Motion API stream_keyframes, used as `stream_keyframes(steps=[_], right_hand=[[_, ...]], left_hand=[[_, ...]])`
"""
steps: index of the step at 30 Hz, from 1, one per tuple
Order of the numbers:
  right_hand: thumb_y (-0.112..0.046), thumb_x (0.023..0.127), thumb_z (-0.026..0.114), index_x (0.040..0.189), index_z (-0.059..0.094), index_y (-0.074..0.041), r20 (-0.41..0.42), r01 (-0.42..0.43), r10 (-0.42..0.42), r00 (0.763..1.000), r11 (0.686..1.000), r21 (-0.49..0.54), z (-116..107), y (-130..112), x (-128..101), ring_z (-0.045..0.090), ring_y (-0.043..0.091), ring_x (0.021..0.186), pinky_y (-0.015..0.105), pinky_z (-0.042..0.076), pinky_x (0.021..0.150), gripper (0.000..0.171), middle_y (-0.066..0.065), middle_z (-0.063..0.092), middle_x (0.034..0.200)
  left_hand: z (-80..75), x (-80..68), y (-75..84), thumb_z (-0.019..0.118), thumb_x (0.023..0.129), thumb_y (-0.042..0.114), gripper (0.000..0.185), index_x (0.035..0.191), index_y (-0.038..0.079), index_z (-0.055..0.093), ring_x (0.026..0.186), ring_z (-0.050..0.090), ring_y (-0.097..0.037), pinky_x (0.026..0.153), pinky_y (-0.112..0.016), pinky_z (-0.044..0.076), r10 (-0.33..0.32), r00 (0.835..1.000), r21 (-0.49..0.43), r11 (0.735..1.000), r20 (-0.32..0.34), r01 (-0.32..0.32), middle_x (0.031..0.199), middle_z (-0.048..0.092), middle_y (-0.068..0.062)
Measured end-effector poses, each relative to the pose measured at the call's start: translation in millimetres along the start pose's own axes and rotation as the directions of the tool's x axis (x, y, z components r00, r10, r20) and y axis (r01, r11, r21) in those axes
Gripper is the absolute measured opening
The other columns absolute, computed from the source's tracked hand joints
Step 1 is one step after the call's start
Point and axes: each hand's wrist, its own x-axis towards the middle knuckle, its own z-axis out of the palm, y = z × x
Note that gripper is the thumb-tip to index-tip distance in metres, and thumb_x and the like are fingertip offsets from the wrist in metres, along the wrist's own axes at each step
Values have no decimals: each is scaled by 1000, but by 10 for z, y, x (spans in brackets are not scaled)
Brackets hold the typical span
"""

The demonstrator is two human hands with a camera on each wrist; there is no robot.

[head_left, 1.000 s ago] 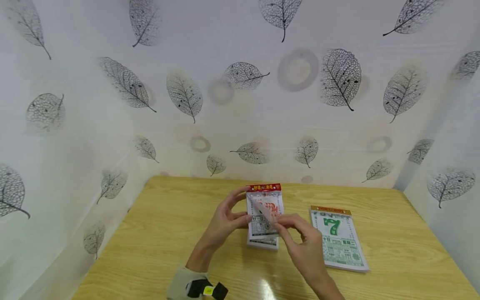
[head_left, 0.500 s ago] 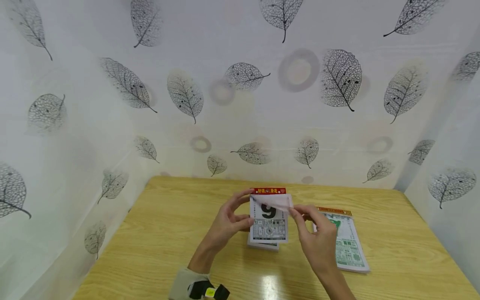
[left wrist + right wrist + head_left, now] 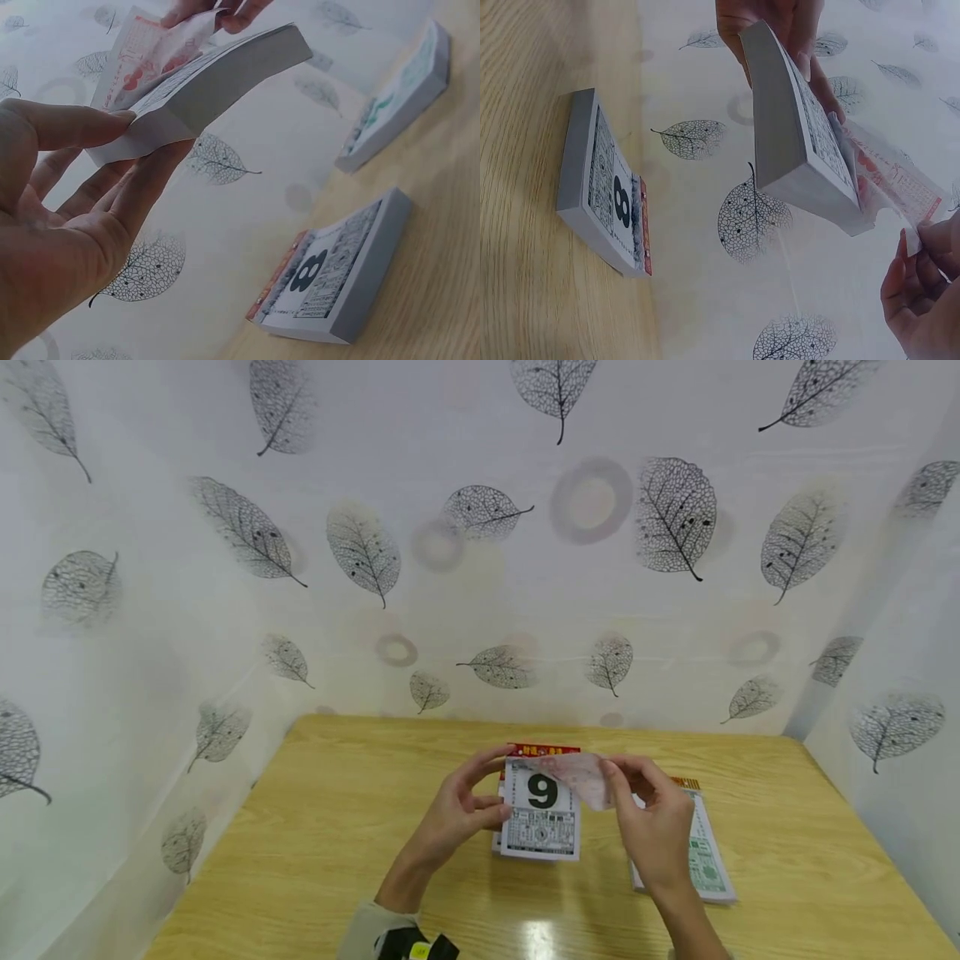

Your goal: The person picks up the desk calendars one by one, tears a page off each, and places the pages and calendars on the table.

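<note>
Peeled sheet [image 3: 581, 774] now pulled rightward by right hand [image 3: 656, 827], 9 page [image 3: 542, 810] fully uncovered

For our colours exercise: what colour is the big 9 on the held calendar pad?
Black, clearest in the head view: white tear-off calendar pad.

The calendar pad [image 3: 542, 810] is a thick white block with a red top strip, showing a black 9, held tilted above the table. Its thin top sheet [image 3: 581, 775], seemingly printed in red, peels rightward.
</note>
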Motion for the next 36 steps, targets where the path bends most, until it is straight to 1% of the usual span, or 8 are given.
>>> stream_keyframes(steps=[6, 14, 16, 18, 22, 25, 29, 36], right_hand=[[11, 90, 72, 96, 74, 5, -11, -55, 55, 998, 998, 22, -29, 43, 1, 66, 8, 70, 12, 52, 61, 9, 15, 73, 88], [6, 92, 72, 96, 75, 3, -25, -129, 130, 991, 990, 50, -63, 7, 22, 64, 10, 64, 14, 51, 56, 5, 14, 73, 88], [4, 92, 72, 96, 75, 4, -27, -147, 148, 989, 988, 46, -81, 10, 33, 65, 10, 64, 14, 52, 56, 5, 14, 74, 88], [3, 93, 73, 96, 75, 5, -50, -172, 173, 984, 984, 36, -123, 14, 54, 64, 10, 63, 14, 52, 55, 5, 12, 73, 86], [0, 93, 74, 95, 75, 4, -130, -241, 240, 962, 970, 5, -255, 10, 109, 64, 7, 62, 12, 51, 53, 5, 2, 72, 81], [-4, 94, 74, 96, 75, 4, -150, -272, 268, 952, 962, -9, -328, 14, 142, 63, 7, 62, 12, 50, 53, 9, -2, 71, 81], [-7, 94, 74, 97, 76, 5, -148, -278, 276, 950, 961, 5, -348, 33, 167, 63, 7, 62, 13, 50, 53, 12, -1, 72, 82], [-7, 93, 75, 97, 76, 4, -188, -280, 280, 941, 960, 28, -353, 81, 176, 64, 5, 61, 12, 49, 50, 12, -4, 73, 80]], left_hand=[[7, -3, -18, 66, 92, -10, 74, 157, 14, 40, 102, 72, -37, 80, -48, 62, -14, 1000, -2, 1000, 23, 14, 155, 39, -22], [27, -5, -21, 67, 91, -9, 73, 156, 13, 41, 96, 72, -31, 81, -48, 62, 2, 999, 0, 1000, 36, -2, 154, 41, -23], [28, -3, -16, 67, 92, -8, 72, 156, 12, 41, 97, 72, -33, 81, -48, 62, 2, 999, 2, 1000, 43, -2, 154, 41, -23], [15, -8, -7, 66, 92, -8, 72, 156, 12, 41, 100, 72, -36, 82, -48, 62, -3, 999, -5, 1000, 36, 3, 154, 40, -23], [-22, -36, 25, 65, 92, -10, 73, 157, 13, 40, 108, 69, -43, 82, -49, 62, -8, 1000, -22, 1000, 14, 8, 155, 38, -23], [-37, -44, 46, 65, 93, -9, 73, 157, 13, 39, 111, 67, -47, 83, -50, 61, -7, 1000, -29, 1000, 21, 7, 156, 37, -23], [-40, -30, 43, 66, 93, -9, 73, 157, 12, 39, 110, 67, -48, 82, -52, 61, 1, 999, -31, 1000, 38, 1, 155, 37, -25], [-17, -22, 41, 67, 93, -7, 72, 157, 12, 40, 105, 69, -46, 82, -52, 61, -7, 999, -24, 1000, 45, 8, 155, 37, -25]])
